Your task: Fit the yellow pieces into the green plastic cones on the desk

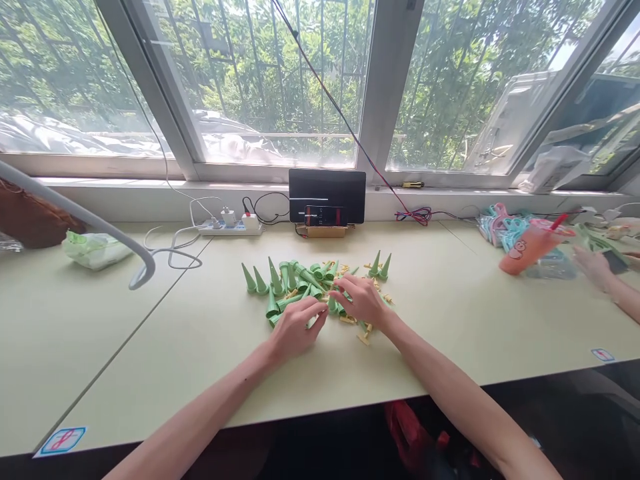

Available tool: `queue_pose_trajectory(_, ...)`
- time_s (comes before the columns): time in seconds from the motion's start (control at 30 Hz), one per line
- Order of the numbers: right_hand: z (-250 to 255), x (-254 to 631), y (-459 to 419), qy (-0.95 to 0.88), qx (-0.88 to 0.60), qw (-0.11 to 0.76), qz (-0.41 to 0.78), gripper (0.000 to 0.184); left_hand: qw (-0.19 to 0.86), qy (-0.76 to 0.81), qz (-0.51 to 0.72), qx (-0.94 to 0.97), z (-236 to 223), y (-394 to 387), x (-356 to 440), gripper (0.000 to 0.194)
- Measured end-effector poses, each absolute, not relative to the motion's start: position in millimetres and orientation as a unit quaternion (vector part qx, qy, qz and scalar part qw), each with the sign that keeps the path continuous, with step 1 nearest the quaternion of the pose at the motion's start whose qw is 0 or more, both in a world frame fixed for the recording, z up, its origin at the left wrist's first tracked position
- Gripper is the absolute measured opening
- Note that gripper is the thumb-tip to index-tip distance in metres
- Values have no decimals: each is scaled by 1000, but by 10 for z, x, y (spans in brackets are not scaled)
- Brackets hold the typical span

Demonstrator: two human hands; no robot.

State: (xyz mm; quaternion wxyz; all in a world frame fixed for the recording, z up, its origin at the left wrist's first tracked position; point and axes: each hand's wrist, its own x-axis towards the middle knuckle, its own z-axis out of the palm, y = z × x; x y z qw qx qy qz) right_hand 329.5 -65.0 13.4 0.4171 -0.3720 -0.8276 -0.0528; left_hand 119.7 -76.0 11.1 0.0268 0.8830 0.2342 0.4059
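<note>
Several green plastic cones (277,280) lie in a heap in the middle of the table, some upright on their flared bases, others on their sides. Small yellow T-shaped plastic pieces (364,339) are scattered among them and to their right. My left hand (299,325) is at the heap's near edge, thumb and forefinger closed at a small green cone (333,305). Over the right side of the heap, my right hand (362,300) has its fingers bent and drawn together just above that cone; what is between them is too small to make out. Two upright cones (380,265) stand apart at the back right.
Behind the heap, a dark tablet (327,193) and phone (325,215) lean near the window. A power strip (231,228) and a curved white tube (143,267) are left. Rightward stand an orange drink cup (530,248) and another person's hands (595,270).
</note>
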Motion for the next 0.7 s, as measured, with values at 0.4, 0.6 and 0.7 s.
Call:
queue_pose_trajectory(0.4, 159, 3210, -666, -810, -384, 442, 34, 27, 83, 234, 485, 839, 802, -370, 1449, 46)
queue_pose_trajectory(0.6, 150, 3163, -683, -777, -406, 474, 82, 31, 467, 346, 548, 602, 652, -282, 1608, 71)
queue_pose_trajectory(0.7, 142, 3142, -693, -753, -415, 501, 98, 29, 476, 348, 522, 616, 513, -309, 1557, 67)
